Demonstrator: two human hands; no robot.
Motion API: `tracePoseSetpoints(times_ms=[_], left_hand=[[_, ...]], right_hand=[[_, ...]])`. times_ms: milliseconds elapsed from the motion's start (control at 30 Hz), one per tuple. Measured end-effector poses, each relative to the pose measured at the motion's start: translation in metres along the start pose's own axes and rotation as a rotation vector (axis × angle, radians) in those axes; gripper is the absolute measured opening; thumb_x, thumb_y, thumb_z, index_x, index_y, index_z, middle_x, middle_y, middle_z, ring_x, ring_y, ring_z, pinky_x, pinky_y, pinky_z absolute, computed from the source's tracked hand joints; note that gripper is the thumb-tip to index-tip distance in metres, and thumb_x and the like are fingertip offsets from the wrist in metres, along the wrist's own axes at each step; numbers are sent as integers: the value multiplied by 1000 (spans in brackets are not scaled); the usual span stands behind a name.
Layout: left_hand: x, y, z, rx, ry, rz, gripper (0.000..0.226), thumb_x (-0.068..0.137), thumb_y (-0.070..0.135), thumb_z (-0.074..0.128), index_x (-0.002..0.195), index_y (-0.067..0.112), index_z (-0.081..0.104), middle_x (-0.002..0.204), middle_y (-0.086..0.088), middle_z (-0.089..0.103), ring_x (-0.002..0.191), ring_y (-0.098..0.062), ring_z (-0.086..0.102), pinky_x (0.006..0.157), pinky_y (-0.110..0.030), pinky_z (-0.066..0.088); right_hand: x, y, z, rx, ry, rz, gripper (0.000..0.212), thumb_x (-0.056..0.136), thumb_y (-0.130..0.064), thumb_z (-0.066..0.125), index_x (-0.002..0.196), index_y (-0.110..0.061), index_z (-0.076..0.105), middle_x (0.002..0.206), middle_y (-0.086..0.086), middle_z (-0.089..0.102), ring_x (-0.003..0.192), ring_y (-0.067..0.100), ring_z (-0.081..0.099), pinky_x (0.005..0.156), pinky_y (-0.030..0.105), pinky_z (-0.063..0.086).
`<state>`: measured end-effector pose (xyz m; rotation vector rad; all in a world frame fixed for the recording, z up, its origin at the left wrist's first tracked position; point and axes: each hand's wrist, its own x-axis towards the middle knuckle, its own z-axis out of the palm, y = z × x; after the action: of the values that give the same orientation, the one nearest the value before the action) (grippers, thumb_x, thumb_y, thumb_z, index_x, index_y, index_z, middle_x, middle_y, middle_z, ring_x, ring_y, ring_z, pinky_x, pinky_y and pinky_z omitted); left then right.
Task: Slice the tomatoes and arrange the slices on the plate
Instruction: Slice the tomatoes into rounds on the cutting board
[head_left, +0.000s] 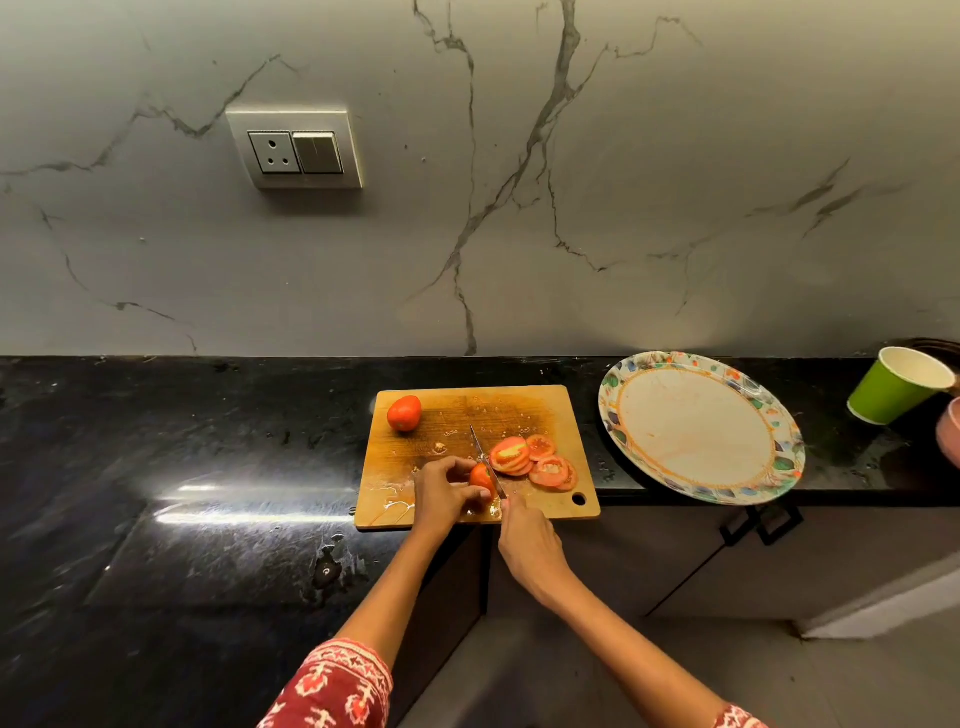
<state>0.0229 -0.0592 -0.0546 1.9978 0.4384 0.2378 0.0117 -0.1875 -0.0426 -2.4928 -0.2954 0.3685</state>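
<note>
While the half tomato (481, 477) is pinched by the left hand (441, 491) on the board (457, 415), the knife (487, 461) is gripped by the right hand (527, 545).

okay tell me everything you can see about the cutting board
The cutting board is a rectangular, light brown slab, wood by its look, with rounded corners and a hanging hole near its front right corner. It lies flat at the front edge of the black countertop, left of the plate. Its middle is darkened and wet with juice and seeds. On it sit a whole tomato at the back left, cut slices at right, and the tomato piece being cut.
</note>
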Motion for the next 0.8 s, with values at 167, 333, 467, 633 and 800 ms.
tracePoseSetpoints(times_ms=[167, 333, 467, 633, 800], left_hand=[[0, -7, -1, -31, -4, 0, 29, 63, 2, 79, 89, 11, 70, 84, 6, 65, 81, -1, 58, 73, -11, 46], [2, -17, 0, -51, 21, -29, 26, 72, 3, 74, 96, 11, 71, 97, -1, 69, 94, -13, 62, 81, -20, 48], [5, -16, 1, -72, 0, -49, 26, 72, 3, 73, 96, 12, 70, 97, 0, 68, 96, -15, 61, 86, -28, 49], [8, -16, 2, -67, -5, -43, 23, 69, 2, 75, 90, 11, 71, 92, -1, 69, 93, -16, 62, 83, -26, 49], [8, -16, 3, -65, -12, -23, 21, 71, 3, 74, 90, 11, 71, 90, 2, 67, 90, -12, 60, 79, -18, 45]], right_hand=[[3, -3, 2, 35, -8, 12, 32, 102, -25, 26, 119, -10, 49, 112, 14, 61, 106, 31, 59, 82, 38, 45], [8, -5, 4, 14, -9, 16, 31, 102, -22, 28, 117, -9, 51, 113, 14, 62, 107, 32, 59, 76, 33, 42], [13, -4, 1, 20, -20, -19, 29, 101, -20, 30, 113, -7, 53, 110, 14, 63, 104, 31, 60, 71, 31, 38], [11, 2, 5, 49, -22, -12, 32, 102, -25, 26, 116, -9, 51, 108, 13, 62, 101, 29, 60, 77, 37, 45], [7, 6, 7, 71, -45, 23, 29, 102, -24, 27, 111, -8, 50, 104, 12, 62, 97, 29, 60, 78, 38, 46]])
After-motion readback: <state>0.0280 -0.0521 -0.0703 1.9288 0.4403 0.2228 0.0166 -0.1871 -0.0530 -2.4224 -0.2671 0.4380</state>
